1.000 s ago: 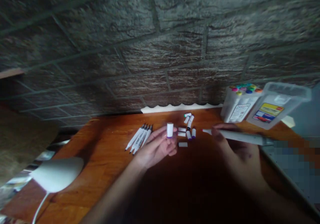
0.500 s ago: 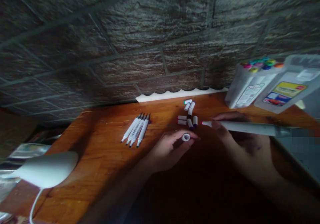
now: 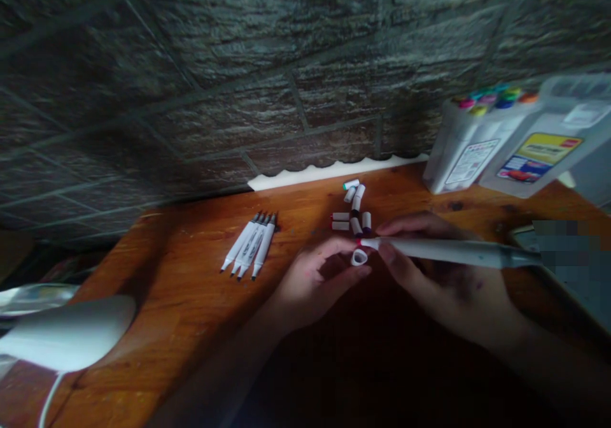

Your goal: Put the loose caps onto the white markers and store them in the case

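Note:
My left hand [image 3: 319, 278] pinches a white marker cap [image 3: 359, 258] between thumb and fingers, its hollow end facing me and to the right. My right hand [image 3: 443, 269] is closed around a white marker [image 3: 443, 251] lying almost level, its bare red tip pointing left. That tip is just above the cap, near my left index finger. Behind my hands, several loose marker caps [image 3: 340, 216] lie in a small group. To the left, several uncapped markers [image 3: 251, 246] with dark tips lie side by side on the wooden table [image 3: 181, 313].
At the back right stand a clear case holding colourful markers [image 3: 463, 148] and a clear plastic cover with a yellow label [image 3: 534, 154]. A white lamp-like object [image 3: 71, 332] with a cord is at the left. A scalloped white strip [image 3: 329, 172] runs along the brick wall [image 3: 214, 65].
My right hand has brought the marker left, so its red tip is now right by the cap in my left hand. The view has shifted slightly.

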Action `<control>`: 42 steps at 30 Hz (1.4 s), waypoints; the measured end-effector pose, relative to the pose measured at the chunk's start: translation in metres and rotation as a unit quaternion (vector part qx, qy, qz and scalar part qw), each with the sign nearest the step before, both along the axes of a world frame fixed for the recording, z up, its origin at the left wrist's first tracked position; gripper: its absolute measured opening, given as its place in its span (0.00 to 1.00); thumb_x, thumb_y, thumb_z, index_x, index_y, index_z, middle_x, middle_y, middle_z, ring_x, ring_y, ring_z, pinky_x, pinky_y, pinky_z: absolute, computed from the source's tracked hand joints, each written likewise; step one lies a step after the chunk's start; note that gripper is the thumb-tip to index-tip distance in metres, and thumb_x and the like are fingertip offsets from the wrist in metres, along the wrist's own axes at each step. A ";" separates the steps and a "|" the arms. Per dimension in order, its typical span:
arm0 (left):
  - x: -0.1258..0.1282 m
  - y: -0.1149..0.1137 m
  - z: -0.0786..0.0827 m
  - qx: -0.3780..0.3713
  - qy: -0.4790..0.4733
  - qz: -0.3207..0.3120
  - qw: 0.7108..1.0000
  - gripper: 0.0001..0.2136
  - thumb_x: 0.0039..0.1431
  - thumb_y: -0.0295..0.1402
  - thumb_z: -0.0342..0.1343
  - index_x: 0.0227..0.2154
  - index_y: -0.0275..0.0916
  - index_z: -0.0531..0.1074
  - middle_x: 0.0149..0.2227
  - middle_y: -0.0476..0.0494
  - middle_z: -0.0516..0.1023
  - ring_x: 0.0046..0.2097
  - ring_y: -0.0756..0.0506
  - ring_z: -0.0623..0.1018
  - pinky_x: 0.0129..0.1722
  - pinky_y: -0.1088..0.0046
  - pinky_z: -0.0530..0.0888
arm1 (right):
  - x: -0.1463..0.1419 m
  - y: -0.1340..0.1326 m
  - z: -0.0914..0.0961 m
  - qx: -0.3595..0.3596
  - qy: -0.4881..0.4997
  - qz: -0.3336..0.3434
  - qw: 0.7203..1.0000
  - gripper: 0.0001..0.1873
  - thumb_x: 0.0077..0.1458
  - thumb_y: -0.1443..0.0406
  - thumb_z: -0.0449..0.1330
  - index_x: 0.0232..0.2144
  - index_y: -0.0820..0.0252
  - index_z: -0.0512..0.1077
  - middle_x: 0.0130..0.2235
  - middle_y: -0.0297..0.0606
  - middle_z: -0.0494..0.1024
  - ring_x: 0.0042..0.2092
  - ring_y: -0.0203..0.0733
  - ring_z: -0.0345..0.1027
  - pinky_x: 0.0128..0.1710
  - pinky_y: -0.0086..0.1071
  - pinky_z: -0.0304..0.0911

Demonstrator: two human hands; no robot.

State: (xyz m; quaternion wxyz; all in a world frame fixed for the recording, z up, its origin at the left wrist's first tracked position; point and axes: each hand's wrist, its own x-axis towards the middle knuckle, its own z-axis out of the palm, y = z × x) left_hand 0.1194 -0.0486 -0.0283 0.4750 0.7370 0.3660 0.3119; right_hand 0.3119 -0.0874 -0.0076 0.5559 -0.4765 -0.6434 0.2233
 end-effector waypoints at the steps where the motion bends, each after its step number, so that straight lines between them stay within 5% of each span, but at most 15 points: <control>1: 0.000 0.000 0.000 0.002 -0.005 0.004 1.000 0.09 0.62 0.35 0.59 0.44 0.40 0.76 0.43 0.44 0.82 0.44 0.46 0.80 0.46 0.71 0.77 | 0.001 0.001 0.000 0.001 -0.003 0.004 1.000 0.06 0.56 0.61 0.65 0.37 0.54 0.77 0.34 0.37 0.81 0.31 0.39 0.75 0.22 0.26 0.67; 11: -0.001 0.001 -0.002 0.118 0.042 0.026 0.992 0.10 0.64 0.30 0.56 0.47 0.42 0.76 0.45 0.46 0.82 0.47 0.47 0.81 0.50 0.72 0.75 | 0.002 0.001 -0.001 0.010 -0.010 0.026 1.000 0.05 0.54 0.67 0.66 0.34 0.54 0.76 0.28 0.29 0.78 0.22 0.30 0.66 0.18 0.21 0.59; 26: -0.001 0.003 -0.001 0.215 0.090 0.038 0.972 0.11 0.63 0.27 0.57 0.47 0.40 0.76 0.45 0.46 0.83 0.45 0.48 0.81 0.49 0.74 0.75 | 0.008 0.006 -0.013 0.010 -0.076 0.079 0.994 0.07 0.57 0.65 0.64 0.39 0.53 0.76 0.37 0.31 0.82 0.35 0.36 0.77 0.34 0.27 0.71; 32: 0.000 0.002 0.001 0.229 0.097 0.037 0.968 0.11 0.63 0.26 0.56 0.47 0.38 0.76 0.46 0.46 0.83 0.45 0.48 0.81 0.48 0.75 0.75 | 0.006 0.005 -0.003 0.026 -0.111 0.098 0.989 0.07 0.57 0.68 0.64 0.40 0.57 0.76 0.37 0.32 0.82 0.36 0.34 0.77 0.37 0.25 0.70; 37: 0.001 -0.002 0.005 0.205 0.068 0.047 0.975 0.08 0.63 0.27 0.58 0.44 0.39 0.77 0.43 0.49 0.83 0.44 0.51 0.81 0.48 0.80 0.75 | 0.029 0.018 -0.001 0.092 -0.149 -0.015 0.984 0.06 0.57 0.68 0.64 0.39 0.56 0.77 0.38 0.36 0.82 0.37 0.39 0.76 0.37 0.32 0.70; 42: 0.001 -0.007 0.005 0.169 0.024 0.063 0.983 0.08 0.63 0.28 0.58 0.44 0.40 0.77 0.43 0.49 0.83 0.45 0.51 0.81 0.48 0.80 0.76 | 0.055 0.042 -0.013 0.030 -0.042 -0.122 0.991 0.06 0.59 0.62 0.63 0.39 0.54 0.76 0.36 0.37 0.81 0.34 0.41 0.75 0.33 0.35 0.70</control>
